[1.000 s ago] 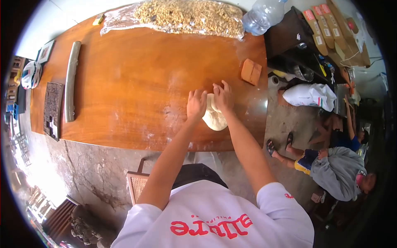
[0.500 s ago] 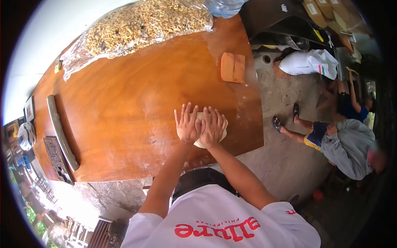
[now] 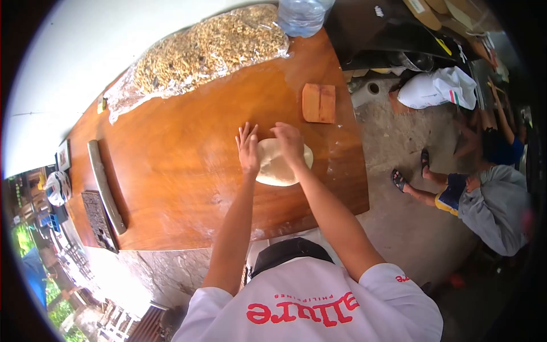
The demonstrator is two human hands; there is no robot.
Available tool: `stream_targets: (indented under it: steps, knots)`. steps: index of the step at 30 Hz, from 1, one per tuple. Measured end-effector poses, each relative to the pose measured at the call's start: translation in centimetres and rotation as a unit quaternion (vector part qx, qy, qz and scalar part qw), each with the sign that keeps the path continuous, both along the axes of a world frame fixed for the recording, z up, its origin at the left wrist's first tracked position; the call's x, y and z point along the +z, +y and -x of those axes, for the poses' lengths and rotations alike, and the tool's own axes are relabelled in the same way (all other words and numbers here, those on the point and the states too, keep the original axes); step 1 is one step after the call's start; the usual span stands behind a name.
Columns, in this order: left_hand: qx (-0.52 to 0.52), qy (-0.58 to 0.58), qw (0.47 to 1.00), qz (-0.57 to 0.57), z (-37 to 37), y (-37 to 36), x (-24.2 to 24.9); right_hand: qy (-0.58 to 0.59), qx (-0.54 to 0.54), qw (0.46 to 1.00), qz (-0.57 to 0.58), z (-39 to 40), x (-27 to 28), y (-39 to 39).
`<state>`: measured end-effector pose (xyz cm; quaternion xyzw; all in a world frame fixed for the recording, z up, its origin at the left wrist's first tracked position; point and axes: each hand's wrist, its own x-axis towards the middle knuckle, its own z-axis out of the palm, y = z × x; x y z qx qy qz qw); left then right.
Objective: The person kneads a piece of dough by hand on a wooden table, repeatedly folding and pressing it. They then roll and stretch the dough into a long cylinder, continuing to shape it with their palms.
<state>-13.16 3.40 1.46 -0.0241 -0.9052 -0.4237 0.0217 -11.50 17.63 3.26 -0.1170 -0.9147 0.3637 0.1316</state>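
Note:
A round, pale piece of dough (image 3: 273, 171) lies on the wooden table (image 3: 188, 148) in front of me. My left hand (image 3: 248, 153) is at its left edge, open, the fingers stretched out and pointing away from me. Above the dough's far right part is my right hand (image 3: 290, 142). Its fingers bend toward the left, a little apart and slightly blurred, and nothing shows in them. Whitish flour marks streak the tabletop around the dough.
Beyond the dough sits a reddish wooden block (image 3: 319, 103). A plastic bag of brownish bits (image 3: 211, 48) and a clear plastic container (image 3: 305, 16) line the far side. A rolling pin (image 3: 106, 185) and a dark board (image 3: 100, 220) lie left. A seated person (image 3: 494, 199) is at right.
Both hands were pressed side by side on the dough. They have moved apart and farther from me, uncovering it; the dough looks broader. The camera view has shifted slightly.

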Motion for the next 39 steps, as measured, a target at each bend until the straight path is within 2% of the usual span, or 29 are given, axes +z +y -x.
stream_targets:
  steps: [1, 2, 3, 4, 5, 7, 10, 11, 13, 14, 16, 17, 18, 19, 21, 22, 23, 24, 25, 26, 27, 28, 29, 30, 32, 34, 36, 38, 39]
  knots:
    - [-0.003, -0.064, 0.994, -0.091, -0.8, -0.7, 0.7, 0.028, -0.04, 0.979, 0.198, -0.2, -0.2, 1.6]
    - [-0.007, -0.129, 0.975, -0.181, -1.8, -1.1, 1.1, 0.055, -0.075, 0.917, 0.389, -0.7, -0.4, 3.2]
    - [-0.034, -0.184, 0.962, -0.201, -3.3, -1.6, 0.3, 0.067, -0.095, 0.952, 0.284, -1.8, -0.5, 4.8]
    - [-0.026, -0.161, 0.98, -0.119, -5.1, -1.1, 0.5, 0.077, -0.114, 0.975, 0.176, -3.0, -0.7, 6.3]
    - [-0.014, -0.132, 0.991, -0.035, -6.7, 0.0, 0.9, 0.085, -0.114, 0.973, 0.179, -4.1, -2.1, 7.3]
    - [0.033, -0.144, 0.989, -0.022, -8.9, 1.6, 1.9, 0.019, -0.139, 0.966, 0.217, -6.1, -5.2, 7.9]
    - [0.064, -0.165, 0.982, -0.07, -11.5, 1.8, 3.0, -0.032, -0.073, 0.988, 0.136, -8.5, -3.2, 4.9]
    - [0.066, -0.159, 0.982, -0.073, -11.7, 0.9, 3.4, -0.07, -0.108, 0.976, 0.176, -8.9, -1.7, 3.9]
    - [0.079, -0.348, 0.883, -0.303, -11.6, -1.2, 4.1, -0.064, -0.088, 0.985, 0.134, -9.2, 0.0, 2.5]
    - [0.072, -0.347, 0.882, -0.31, -11.8, -2.2, 3.4, -0.065, -0.072, 0.991, 0.092, -9.5, 0.4, 2.2]
    - [0.136, -0.257, 0.837, -0.463, -13.1, -4.4, 0.9, -0.053, -0.012, 0.998, 0.026, -11.0, 1.9, 0.5]
    - [0.13, -0.257, 0.834, -0.471, -13.2, -5.1, 1.0, -0.005, -0.007, 0.999, -0.048, -11.6, 1.4, -0.4]
    - [0.148, -0.276, 0.837, -0.449, -13.6, -6.2, 1.0, 0.041, 0.003, 0.992, -0.119, -12.8, 0.8, -1.8]
    - [0.17, -0.298, 0.839, -0.423, -14.5, -7.1, 1.0, 0.038, 0.007, 0.992, -0.122, -14.5, 1.5, -3.7]
    - [0.163, -0.274, 0.847, -0.424, -15.6, -7.6, 0.4, 0.028, 0.006, 0.972, -0.232, -16.3, 3.7, -6.5]
    - [0.153, -0.255, 0.858, -0.42, -16.2, -7.8, 0.2, 0.028, 0.01, 0.972, -0.233, -16.3, 3.9, -6.7]
    - [0.154, -0.256, 0.857, -0.42, -16.3, -8.0, -0.9, -0.002, 0.055, 0.975, -0.216, -16.0, 3.9, -6.4]
    - [0.157, -0.202, 0.903, -0.344, -15.4, -7.9, -2.0, -0.029, 0.098, 0.975, -0.199, -15.1, 4.0, -5.7]
    - [0.158, -0.145, 0.94, -0.266, -14.3, -7.5, -2.9, -0.15, 0.168, 0.964, -0.142, -12.8, 6.5, -3.6]
    - [0.156, -0.148, 0.939, -0.269, -13.3, -6.9, -2.2, -0.24, 0.139, 0.96, -0.029, -10.2, 7.5, -1.0]
    - [0.135, -0.134, 0.959, -0.212, -11.8, -6.0, -0.3, -0.326, 0.108, 0.935, 0.085, -7.8, 7.9, 1.3]
    - [0.115, -0.119, 0.974, -0.153, -9.8, -5.2, 1.7, -0.167, 0.007, 0.984, 0.061, -6.0, 5.6, 2.7]
    - [0.081, -0.028, 0.989, -0.121, -8.1, -4.2, 3.0, -0.004, -0.092, 0.995, 0.037, -4.5, 2.9, 3.5]
    - [0.041, 0.055, 0.994, -0.084, -7.2, -2.9, 3.6, -0.016, -0.126, 0.991, 0.052, -3.2, 3.5, 3.6]
    - [0.035, 0.013, 0.999, -0.016, -4.7, -0.4, 4.2, -0.031, -0.168, 0.983, 0.067, -1.7, 2.7, 2.0]
    - [-0.002, -0.013, 1.0, -0.023, -3.4, 1.4, 4.5, 0.074, -0.057, 0.996, -0.01, -2.1, -1.1, -0.6]
    - [-0.031, -0.04, 0.998, -0.029, -4.0, 1.5, 3.0, 0.033, -0.022, 0.998, -0.055, -4.6, -1.2, -1.9]
    - [-0.125, 0.042, 0.989, 0.066, -7.3, -0.2, 2.0, -0.014, 0.047, 0.989, -0.14, -8.3, 0.2, -2.9]
    - [-0.121, 0.058, 0.989, 0.06, -9.7, -0.8, 1.5, -0.025, 0.06, 0.992, -0.111, -10.2, 0.5, -3.1]
